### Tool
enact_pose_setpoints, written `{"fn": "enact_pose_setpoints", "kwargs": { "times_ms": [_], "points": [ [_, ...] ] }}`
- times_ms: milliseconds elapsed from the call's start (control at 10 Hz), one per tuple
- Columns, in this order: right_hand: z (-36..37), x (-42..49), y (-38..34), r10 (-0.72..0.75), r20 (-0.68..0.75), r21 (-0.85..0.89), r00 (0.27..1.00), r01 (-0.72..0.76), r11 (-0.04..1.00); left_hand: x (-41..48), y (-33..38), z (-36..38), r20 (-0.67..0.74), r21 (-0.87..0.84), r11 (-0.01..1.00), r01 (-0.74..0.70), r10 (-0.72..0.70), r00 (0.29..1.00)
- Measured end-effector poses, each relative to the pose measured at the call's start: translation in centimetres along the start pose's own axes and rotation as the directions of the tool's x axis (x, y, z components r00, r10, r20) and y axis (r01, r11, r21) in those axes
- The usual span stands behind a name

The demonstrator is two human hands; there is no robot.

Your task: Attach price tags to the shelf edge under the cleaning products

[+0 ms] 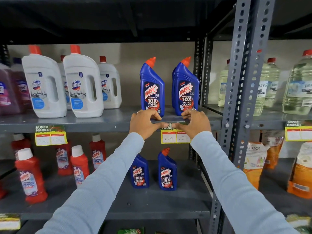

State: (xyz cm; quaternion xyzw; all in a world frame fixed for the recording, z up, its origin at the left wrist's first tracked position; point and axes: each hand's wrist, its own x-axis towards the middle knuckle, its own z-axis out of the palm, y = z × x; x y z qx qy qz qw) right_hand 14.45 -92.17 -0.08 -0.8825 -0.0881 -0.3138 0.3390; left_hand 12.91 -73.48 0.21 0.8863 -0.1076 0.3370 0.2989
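A yellow price tag (174,137) marked 120 and 100 hangs on the grey shelf edge (101,126) below two blue Harpic bottles (152,92). My left hand (143,124) and my right hand (196,124) both press the tag's top strip against the edge, thumbs meeting on the front, fingers hooked over the shelf top. The tag's upper green part is mostly hidden by my thumbs. Another yellow tag (50,135) hangs on the same edge at the left, under white Domex bottles (82,85).
A perforated grey upright (239,92) stands right of my hands. Beyond it, clear liquid bottles (297,88) and a third tag (298,131). The lower shelf holds small blue Harpic bottles (167,171), red Harpic bottles (30,176) and orange pouches (253,166).
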Motion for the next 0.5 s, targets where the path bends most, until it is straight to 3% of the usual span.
{"fn": "enact_pose_setpoints", "kwargs": {
  "times_ms": [200,300,400,500],
  "points": [
    [0.0,-1.3,-0.7,-0.045,-0.050,-0.127,0.998,0.038,0.991,0.0,0.6,-0.3,0.033,0.059,0.998,-0.037,0.035,0.999],
    [-0.6,-1.9,-1.4,-0.052,0.020,-0.171,0.998,0.055,0.984,0.2,1.4,-1.3,0.134,0.079,0.996,-0.044,0.034,0.990],
    [-2.9,-1.5,-2.3,-0.006,0.169,-0.004,0.986,0.007,1.000,1.4,1.6,-3.2,0.270,0.076,0.993,-0.094,0.070,0.960],
    [-8.6,-1.7,-3.9,-0.074,0.019,0.409,0.997,0.059,0.910,1.8,1.9,-5.2,0.396,0.156,0.981,-0.119,0.049,0.917]
  ]
}}
